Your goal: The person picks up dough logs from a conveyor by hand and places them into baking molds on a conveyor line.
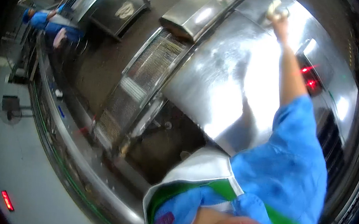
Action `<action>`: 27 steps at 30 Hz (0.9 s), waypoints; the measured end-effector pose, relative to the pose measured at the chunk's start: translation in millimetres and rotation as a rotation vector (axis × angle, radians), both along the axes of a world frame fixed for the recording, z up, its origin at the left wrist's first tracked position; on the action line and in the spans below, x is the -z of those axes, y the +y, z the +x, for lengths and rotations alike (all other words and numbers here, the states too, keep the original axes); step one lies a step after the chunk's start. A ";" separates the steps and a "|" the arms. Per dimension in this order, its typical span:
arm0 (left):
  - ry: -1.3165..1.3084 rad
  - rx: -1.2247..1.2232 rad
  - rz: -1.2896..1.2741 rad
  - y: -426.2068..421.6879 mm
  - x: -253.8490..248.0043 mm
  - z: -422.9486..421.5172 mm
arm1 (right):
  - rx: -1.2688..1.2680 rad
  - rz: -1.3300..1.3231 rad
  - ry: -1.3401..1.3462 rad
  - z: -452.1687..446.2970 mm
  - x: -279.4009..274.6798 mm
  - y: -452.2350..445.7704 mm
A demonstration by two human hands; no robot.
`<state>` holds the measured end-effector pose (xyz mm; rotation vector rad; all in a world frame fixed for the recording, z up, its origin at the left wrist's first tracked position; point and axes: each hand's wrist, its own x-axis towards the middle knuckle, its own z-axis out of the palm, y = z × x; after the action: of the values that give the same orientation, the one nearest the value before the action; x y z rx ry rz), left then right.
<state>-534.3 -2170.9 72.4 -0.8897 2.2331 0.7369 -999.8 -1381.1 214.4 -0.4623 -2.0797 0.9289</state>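
One right hand (279, 21) touches one pale cloth (275, 5) at the far end of one metal table (219, 68); blurred, its grip I cannot tell; left hand out of view; two red lights (310, 84) glow nearby.

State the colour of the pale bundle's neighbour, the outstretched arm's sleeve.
Blue: the sleeve above the right hand, best seen in the head view.

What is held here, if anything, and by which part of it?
The right hand seems to hold a pale, cloth-like thing; blur hides by which part.
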 end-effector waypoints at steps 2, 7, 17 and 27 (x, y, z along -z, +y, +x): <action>-0.036 -0.005 -0.011 -5.5 -3.8 17.9 | -0.119 0.104 -0.030 31.2 70.8 -75.0; -0.156 0.063 -0.043 -18.7 -6.1 27.8 | -0.615 0.145 -0.338 150.2 68.8 -284.4; 0.358 -0.270 0.204 -70.8 40.1 2.3 | -1.091 0.283 -0.391 192.7 35.5 -411.6; 0.613 0.009 -0.039 -145.1 -71.7 -40.8 | -0.658 0.195 -0.386 192.8 46.2 -474.7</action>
<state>-575.1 -2316.0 144.1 -0.7350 2.7841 1.0757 -806.9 -1855.8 168.2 0.1865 -2.7187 1.0385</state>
